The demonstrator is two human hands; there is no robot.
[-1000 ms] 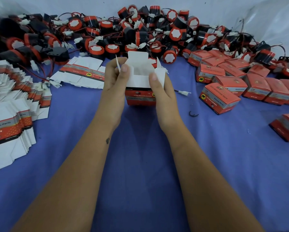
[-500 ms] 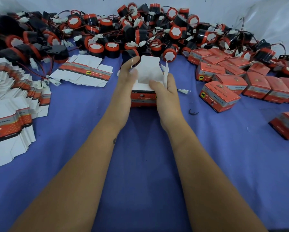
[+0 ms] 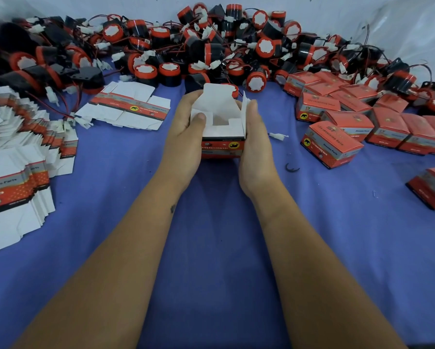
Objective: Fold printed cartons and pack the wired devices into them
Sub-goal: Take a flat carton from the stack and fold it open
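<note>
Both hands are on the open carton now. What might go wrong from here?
1. The left hand thumb presses a side flap of the carton inward; it may crease.
2. The tall lid flap stands open close to the device pile; a wire could snag it.
3. The loose white connector beside the right hand might get swept away.

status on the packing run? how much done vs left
Done: about a dozen closed cartons grouped at right. In hand: both hands, left hand and right hand, hold an open carton, flaps up. Left: a big device pile and flat carton stacks.
</note>
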